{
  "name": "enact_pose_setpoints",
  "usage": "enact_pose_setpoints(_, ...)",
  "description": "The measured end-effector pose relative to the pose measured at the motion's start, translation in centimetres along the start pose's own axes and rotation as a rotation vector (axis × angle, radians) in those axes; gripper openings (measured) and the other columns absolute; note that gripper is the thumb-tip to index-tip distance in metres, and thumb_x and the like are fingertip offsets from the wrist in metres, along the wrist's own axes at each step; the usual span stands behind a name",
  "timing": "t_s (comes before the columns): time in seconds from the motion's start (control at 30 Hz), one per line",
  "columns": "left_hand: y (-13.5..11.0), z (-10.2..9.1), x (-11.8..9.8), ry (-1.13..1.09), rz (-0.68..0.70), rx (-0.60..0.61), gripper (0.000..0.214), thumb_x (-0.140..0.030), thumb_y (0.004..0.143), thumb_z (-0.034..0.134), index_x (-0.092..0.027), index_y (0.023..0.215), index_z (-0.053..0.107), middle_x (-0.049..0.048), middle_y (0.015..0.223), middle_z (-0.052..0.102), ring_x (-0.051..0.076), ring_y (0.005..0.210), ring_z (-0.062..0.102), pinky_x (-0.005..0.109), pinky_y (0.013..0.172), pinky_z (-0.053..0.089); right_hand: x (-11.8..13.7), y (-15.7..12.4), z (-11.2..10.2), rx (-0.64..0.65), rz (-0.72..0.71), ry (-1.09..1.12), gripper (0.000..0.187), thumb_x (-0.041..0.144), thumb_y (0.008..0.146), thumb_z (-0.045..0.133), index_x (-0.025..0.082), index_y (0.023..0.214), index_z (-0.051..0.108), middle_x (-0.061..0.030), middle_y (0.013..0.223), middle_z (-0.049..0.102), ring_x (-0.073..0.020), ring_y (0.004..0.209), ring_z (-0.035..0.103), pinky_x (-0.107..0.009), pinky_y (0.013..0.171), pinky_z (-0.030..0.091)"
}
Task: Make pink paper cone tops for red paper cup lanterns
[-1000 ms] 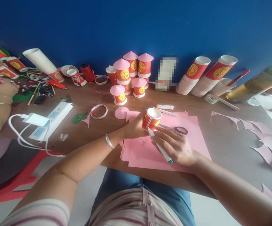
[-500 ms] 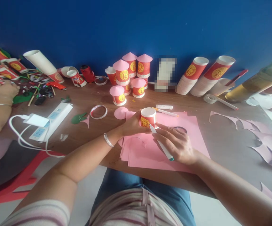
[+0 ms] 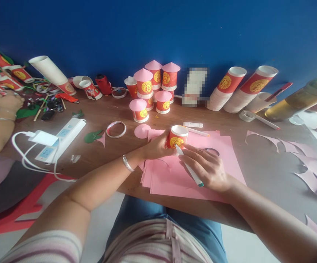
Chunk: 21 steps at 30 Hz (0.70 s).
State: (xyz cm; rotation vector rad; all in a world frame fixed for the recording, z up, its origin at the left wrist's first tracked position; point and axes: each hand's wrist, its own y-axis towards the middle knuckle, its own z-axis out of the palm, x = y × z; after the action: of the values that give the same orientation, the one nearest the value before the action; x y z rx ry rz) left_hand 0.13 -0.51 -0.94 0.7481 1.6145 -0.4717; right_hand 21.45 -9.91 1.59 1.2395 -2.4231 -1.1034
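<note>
Grips red paper cup in L hand, wrapped round it from 8 o'clock, mouth up & yellow emblem turned to 6 (clock centred on cup, 12 toward blue wall). Pinches white pen in R hand at 4–5, w/ teal end out at 5. Aims pen's tip at emblem's lower edge; too small & blurred there to be sure of contact. Wears silver bracelet on L wrist.

Under both hands, pink sheets, mostly 3 to 7. Nr R fingers at 3–4, dark loop handle, partly hidden. Close by at 1–2, orange-ended pen & white tube. At 10, pink disc just beside sheets. Further out at 9–10, tape ring; at 9, green cutout.

Well apart at 9, power strip w/ white charger plugged in. Farther, btwn 9 & 10, co-worker's hand nr jumbled red cups. At 11, by wall, grp of cone-topped cups. At 2, tall cup stacks; at 2–3, tape roll, then bottle of amber liquid. At 3, curved pink offcuts.
</note>
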Motion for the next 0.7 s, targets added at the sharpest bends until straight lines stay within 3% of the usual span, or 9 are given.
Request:
enact_pose_setpoints(0.2, 0.2, -0.2, 0.1, -0.051, -0.034, 0.008, 0.059, -0.037, 0.077, 0.08, -0.016, 0.125, 0.053, 0.0131, 0.12, 0.068, 0.029, 0.111, 0.068, 0.043, 0.09, 0.061, -0.2, -0.1, 0.1, 0.01, 0.036, 0.002, 0.02, 0.008, 0.096, 0.059, 0.011, 0.115, 0.066, -0.0153, 0.106, 0.08, -0.0291, 0.107, 0.076, -0.034, 0.07, 0.064)
enact_pose_setpoints(0.37, 0.3, 0.0, -0.1, 0.007, -0.017, 0.004, 0.067, -0.038, 0.076, 0.083, -0.017, 0.132, 0.051, 0.0136, 0.127, 0.067, 0.03, 0.116, 0.066, 0.045, 0.096, 0.059, -0.3, 0.1, -0.2, -0.017, 0.019, 0.04, 0.023, 0.008, 0.097, 0.056, 0.012, 0.118, 0.065, -0.014, 0.102, 0.079, -0.0255, 0.096, 0.077, -0.035, 0.073, 0.063)
enact_pose_setpoints(0.7, 0.1, 0.0, -0.9, 0.084, -0.061, -0.005, 0.063, -0.047, 0.074, 0.087, -0.016, 0.12, 0.059, 0.0111, 0.116, 0.072, 0.028, 0.11, 0.068, 0.039, 0.09, 0.056, -0.4, 0.3, -0.4, -0.011, 0.027, 0.02, 0.03, 0.008, 0.098, 0.05, 0.014, 0.125, 0.06, -0.0101, 0.092, 0.076, -0.0207, 0.081, 0.074, -0.031, 0.063, 0.057)
